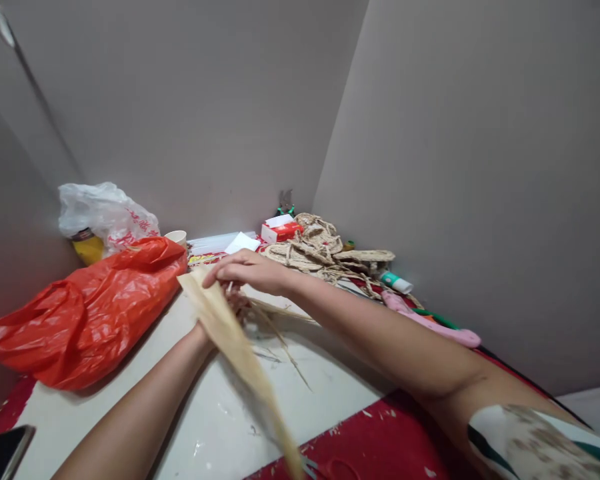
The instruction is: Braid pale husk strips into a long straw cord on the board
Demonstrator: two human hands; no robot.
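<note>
A long, pale, dry corn husk (230, 340) hangs slantwise in front of my left wrist and runs down toward the table's near edge. Its wide upper end is pinched by the fingers of my right hand (253, 270), which reaches across from the right. My left hand (236, 300) is just below and mostly hidden behind the husk and the right hand. Its visible fingers look closed around thin dry husk strands (280, 333), whose loose ends stick out to the right over the white board (300, 407).
A red plastic bag (100, 313) and a white bag (110, 213) lie at left, near a paper cup (176, 238). Coiled braided rope (315, 247), a red box (283, 231), pliers (285, 202), a tube (397, 282) and a pink-handled tool (425, 320) line the back and right. Grey walls enclose the table.
</note>
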